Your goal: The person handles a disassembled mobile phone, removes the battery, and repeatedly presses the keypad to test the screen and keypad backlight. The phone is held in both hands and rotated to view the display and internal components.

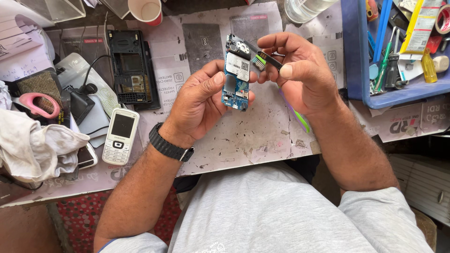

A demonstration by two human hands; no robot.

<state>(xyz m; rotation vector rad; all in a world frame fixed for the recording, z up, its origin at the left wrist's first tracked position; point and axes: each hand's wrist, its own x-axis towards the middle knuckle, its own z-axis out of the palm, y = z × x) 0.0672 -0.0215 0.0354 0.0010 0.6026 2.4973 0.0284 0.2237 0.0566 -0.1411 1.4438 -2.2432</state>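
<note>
Item: blue phone circuit board (236, 75), held upright above the paper-covered workbench (262, 136), its long axis running roughly away from the person, top end with the round speaker part pointing toward the far edge of the bench. Holder: left hand (201, 100), closed on the board, thumb pressed against its left edge and fingers wrapped behind; the fingertips show only at the lower right corner. Tool: toothbrush (267, 60), dark head with green and white bristles, pinched in the right hand (300, 70) between thumb and forefinger close to the head. The bristles lie just to the right of the board's upper half, touching or nearly touching its edge; which of the two cannot be told. The brush crosses the board's long axis, the head pointing left toward the board, the green handle (300, 117) trailing down behind the right palm and mostly hidden. The right hand is the nearer one to the board's upper end; the left covers the lower back. Hidden: the board's rear face and most of the brush handle. Nearby: black phone housing (132, 65) lying flat to the left, white keypad phone (121, 136) face up below it, blue tool tray (361, 70) at right, cut off by the frame edge.
</note>
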